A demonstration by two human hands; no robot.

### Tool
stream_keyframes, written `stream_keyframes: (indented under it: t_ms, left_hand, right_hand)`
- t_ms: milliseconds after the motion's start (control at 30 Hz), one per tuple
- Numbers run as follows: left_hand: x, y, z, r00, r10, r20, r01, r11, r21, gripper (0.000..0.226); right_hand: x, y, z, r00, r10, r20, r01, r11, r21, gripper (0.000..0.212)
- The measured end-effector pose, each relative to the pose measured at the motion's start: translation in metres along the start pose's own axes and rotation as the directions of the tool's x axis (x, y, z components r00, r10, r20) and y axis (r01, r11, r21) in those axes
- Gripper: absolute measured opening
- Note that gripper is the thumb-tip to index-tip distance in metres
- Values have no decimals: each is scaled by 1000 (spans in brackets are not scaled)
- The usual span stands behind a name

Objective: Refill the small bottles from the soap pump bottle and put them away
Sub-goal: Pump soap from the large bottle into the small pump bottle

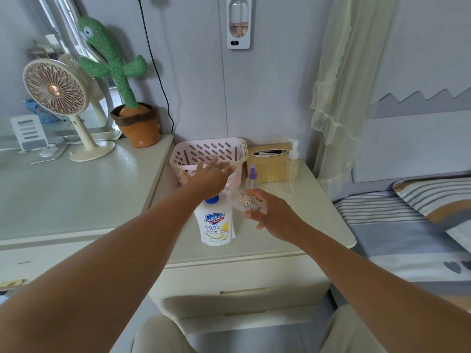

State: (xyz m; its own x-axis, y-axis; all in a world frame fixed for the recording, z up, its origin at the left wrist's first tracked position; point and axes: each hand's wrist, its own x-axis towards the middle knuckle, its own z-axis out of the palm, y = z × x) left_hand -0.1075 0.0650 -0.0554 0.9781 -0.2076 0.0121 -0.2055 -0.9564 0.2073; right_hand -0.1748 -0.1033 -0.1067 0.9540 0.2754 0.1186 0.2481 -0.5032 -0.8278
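Pinches tilted clear cartoon-sticker bottle (248,202) in right grip (270,212), left grip (211,178) spread open over white soap pump bottle (216,225); could knock it over.

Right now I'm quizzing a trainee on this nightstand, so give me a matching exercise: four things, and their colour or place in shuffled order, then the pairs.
1 soap bottle
2 spray bottle
3 cartoon bottle
4 basket

A pink, slotted sides
B gripped by the right hand
C blue cap
D purple top

Pairs: 1-C, 2-D, 3-B, 4-A
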Motion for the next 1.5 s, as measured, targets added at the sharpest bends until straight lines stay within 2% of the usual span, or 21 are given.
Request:
stream_keyframes:
  t_ms: [67,167,333,633,1000,1333,1500]
  left_hand:
    - [5,-5,4,1000,-12,1,12,1000,20,47]
    - [5,-7,0,995,-97,28,98,994,-40,47]
    - [13,-10,0,995,-79,-65,82,995,49,60]
    - [12,-11,8,995,-92,-42,90,995,-36,56]
    - [15,-11,3,995,-71,-66,72,997,8,58]
    - [13,-12,14,996,-87,-31,84,994,-69,52]
    - [13,-10,7,995,-86,-49,83,995,-48,55]
  right_hand:
    - [-1,-1,0,1000,-1,0,1,1000,-10,46]
    - [-3,-3,-2,1000,-17,-3,17,1000,-14,44]
    - [-5,-6,-6,1000,-26,-12,26,1000,3,44]
    - [-3,-4,-3,1000,-14,-5,14,1000,-15,46]
    - [-5,-10,-8,1000,-8,3,8,1000,-19,46]
    - [-3,-2,-2,1000,0,7,0,1000,-10,45]
    - [-4,-4,-4,1000,-12,1,12,1000,5,44]
